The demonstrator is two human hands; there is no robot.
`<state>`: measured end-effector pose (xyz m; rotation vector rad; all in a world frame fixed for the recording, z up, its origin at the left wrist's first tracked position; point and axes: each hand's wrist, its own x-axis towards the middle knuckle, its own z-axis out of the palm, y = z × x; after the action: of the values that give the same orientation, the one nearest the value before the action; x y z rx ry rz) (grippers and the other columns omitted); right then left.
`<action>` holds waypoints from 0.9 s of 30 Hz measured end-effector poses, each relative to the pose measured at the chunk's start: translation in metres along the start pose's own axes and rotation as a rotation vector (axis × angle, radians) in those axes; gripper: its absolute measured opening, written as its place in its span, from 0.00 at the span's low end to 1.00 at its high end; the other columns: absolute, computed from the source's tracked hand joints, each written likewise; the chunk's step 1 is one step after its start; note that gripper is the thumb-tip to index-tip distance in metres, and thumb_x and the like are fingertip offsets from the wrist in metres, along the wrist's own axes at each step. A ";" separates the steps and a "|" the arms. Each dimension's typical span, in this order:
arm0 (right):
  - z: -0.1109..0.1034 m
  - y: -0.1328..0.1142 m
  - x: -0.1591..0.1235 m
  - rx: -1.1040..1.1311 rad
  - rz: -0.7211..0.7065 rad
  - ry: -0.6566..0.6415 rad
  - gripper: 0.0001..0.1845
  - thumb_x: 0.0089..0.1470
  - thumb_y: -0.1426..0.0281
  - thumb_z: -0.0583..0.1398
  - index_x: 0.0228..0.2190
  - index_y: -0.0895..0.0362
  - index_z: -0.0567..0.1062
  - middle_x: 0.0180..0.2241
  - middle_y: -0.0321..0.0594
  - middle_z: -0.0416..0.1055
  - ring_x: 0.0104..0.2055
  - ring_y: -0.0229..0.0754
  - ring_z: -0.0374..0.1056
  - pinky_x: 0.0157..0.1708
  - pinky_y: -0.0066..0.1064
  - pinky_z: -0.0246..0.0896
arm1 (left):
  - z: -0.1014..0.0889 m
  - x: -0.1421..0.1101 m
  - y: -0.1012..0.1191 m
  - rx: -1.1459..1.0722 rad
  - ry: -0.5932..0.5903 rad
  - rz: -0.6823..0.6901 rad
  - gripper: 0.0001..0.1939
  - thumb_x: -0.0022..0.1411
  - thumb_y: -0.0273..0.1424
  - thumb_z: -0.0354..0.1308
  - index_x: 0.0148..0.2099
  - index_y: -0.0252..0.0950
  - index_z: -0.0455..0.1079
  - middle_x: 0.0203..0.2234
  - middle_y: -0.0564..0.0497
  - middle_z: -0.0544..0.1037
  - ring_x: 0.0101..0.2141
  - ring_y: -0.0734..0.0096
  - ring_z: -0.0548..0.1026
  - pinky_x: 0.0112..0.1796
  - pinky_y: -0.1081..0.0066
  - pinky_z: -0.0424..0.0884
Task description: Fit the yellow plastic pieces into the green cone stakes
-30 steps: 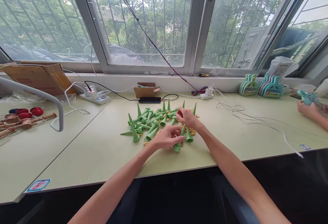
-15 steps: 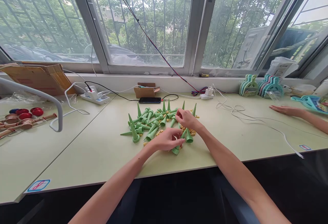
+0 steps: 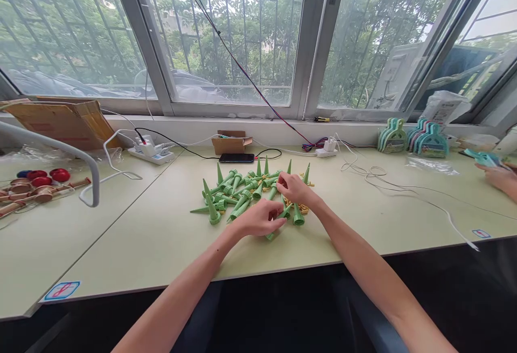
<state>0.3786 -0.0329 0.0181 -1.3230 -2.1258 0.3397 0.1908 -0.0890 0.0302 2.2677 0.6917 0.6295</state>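
Note:
Many green plastic watering spikes [image 3: 241,200], hollow cones with ribbed collars, lie heaped in the middle of the table, some standing point up. My left hand [image 3: 260,218] is at the front of the heap, thumb and fingers closed round a green spike [image 3: 270,236] that it partly covers. My right hand [image 3: 295,188] rests over the heap's right side with its fingers pinched together; what they hold is hidden. Just below it, one spike [image 3: 298,216] stands open end toward me. Small yellow parts [image 3: 302,209] lie beside and under the right hand.
Behind the heap are a phone [image 3: 237,158] and a small cardboard box [image 3: 231,143]. White cables [image 3: 375,172] trail across the right side. Red-balled wooden toys [image 3: 42,194] lie left, near a grey metal bar [image 3: 93,180]. A co-worker's hand [image 3: 498,178] holds a light-blue item far right.
My left hand has closed in on the front spike, which has shifted slightly left. My right hand stays put. The co-worker's hand has moved right and picked up a light-blue item.

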 end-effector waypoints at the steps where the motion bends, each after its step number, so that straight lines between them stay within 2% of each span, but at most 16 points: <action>1: 0.000 0.000 0.000 0.000 -0.001 0.001 0.05 0.58 0.69 0.53 0.30 0.55 0.64 0.24 0.32 0.65 0.25 0.36 0.58 0.28 0.27 0.50 | 0.000 0.000 0.000 0.016 0.015 -0.001 0.15 0.57 0.35 0.57 0.22 0.38 0.56 0.14 0.58 0.59 0.19 0.76 0.54 0.21 0.72 0.52; 7: -0.002 -0.002 -0.001 0.018 0.002 -0.017 0.05 0.57 0.69 0.52 0.30 0.55 0.64 0.25 0.33 0.65 0.26 0.36 0.58 0.27 0.27 0.50 | 0.002 0.002 -0.005 0.198 0.161 -0.035 0.15 0.60 0.35 0.53 0.24 0.38 0.54 0.16 0.58 0.58 0.20 0.75 0.54 0.24 0.71 0.51; 11: -0.001 -0.001 0.000 -0.002 -0.003 -0.015 0.04 0.57 0.69 0.53 0.30 0.55 0.64 0.24 0.32 0.65 0.26 0.36 0.58 0.28 0.27 0.50 | 0.003 0.005 -0.011 0.298 0.308 -0.061 0.14 0.64 0.35 0.50 0.27 0.39 0.54 0.16 0.58 0.59 0.19 0.74 0.55 0.25 0.71 0.51; 15: 0.001 0.001 0.001 -0.009 -0.001 -0.001 0.05 0.57 0.69 0.53 0.29 0.55 0.63 0.23 0.32 0.65 0.25 0.36 0.58 0.28 0.27 0.50 | 0.002 0.007 -0.016 0.369 0.463 -0.111 0.13 0.67 0.38 0.48 0.30 0.40 0.57 0.19 0.55 0.64 0.20 0.70 0.65 0.26 0.71 0.55; 18: 0.002 0.003 0.001 0.002 -0.003 0.024 0.06 0.57 0.68 0.53 0.28 0.55 0.62 0.23 0.32 0.65 0.25 0.36 0.58 0.28 0.27 0.50 | 0.001 0.008 -0.018 0.342 0.547 -0.130 0.12 0.68 0.39 0.47 0.33 0.40 0.58 0.23 0.52 0.70 0.30 0.62 0.75 0.28 0.71 0.60; 21: 0.003 0.005 0.002 0.027 -0.005 0.066 0.07 0.57 0.67 0.53 0.28 0.54 0.62 0.23 0.31 0.65 0.24 0.35 0.57 0.28 0.27 0.50 | 0.000 0.009 -0.019 0.272 0.605 -0.140 0.13 0.69 0.40 0.46 0.34 0.40 0.59 0.27 0.49 0.73 0.37 0.59 0.77 0.29 0.71 0.62; 27: 0.002 -0.001 0.001 0.103 -0.055 0.145 0.07 0.59 0.66 0.54 0.30 0.54 0.63 0.22 0.31 0.65 0.22 0.35 0.57 0.27 0.28 0.52 | -0.005 0.014 -0.018 0.082 0.758 -0.232 0.13 0.67 0.42 0.49 0.34 0.39 0.59 0.31 0.49 0.74 0.34 0.64 0.76 0.30 0.71 0.65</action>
<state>0.3770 -0.0324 0.0173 -1.1918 -1.9932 0.3165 0.1921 -0.0665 0.0238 1.9413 1.3293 1.3797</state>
